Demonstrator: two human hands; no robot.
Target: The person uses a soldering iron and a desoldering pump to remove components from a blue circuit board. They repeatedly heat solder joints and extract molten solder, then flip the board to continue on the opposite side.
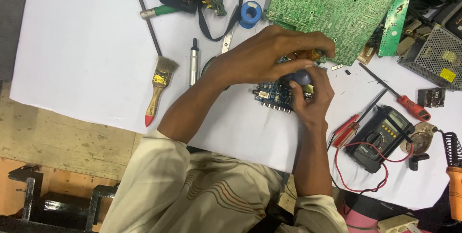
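Bench inventory, as seen from my own head looking down.

1. Containers: only a small round dish [425, 134] at the right edge of the white table [82, 45], just beside the meter; I cannot tell what is in it.

2. My left hand [269, 57]: fingers curled and closed down over the top of the small blue circuit board [275, 93], with an orange-brown piece pinched at the fingertips; what that piece is I cannot tell.

3. My right hand [310, 96]: closed around a dark blue rounded handle [301, 76], held against the same board from the right.

4. The small blue circuit board: lying on the table at the centre, between both hands, a row of round sockets along its near edge.

5. Large green circuit board [337, 2]: top of the table, just behind my left hand.

6. Multimeter [380, 137]: black, yellow buttons, red lead looping below it, right of my right forearm.

7. Two red-handled screwdrivers [409, 104]: one above the meter, one at its left side.

8. Paintbrush [158, 88]: wooden handle with red tip, yellow label on the metal band, left of my left arm.

9. Roll of blue tape [250, 12]: top centre.

10. Metal mesh box [435, 57]: right edge, square yellow sticker on one corner.

11. Soldering iron [454, 175]: orange handle, lower right corner.
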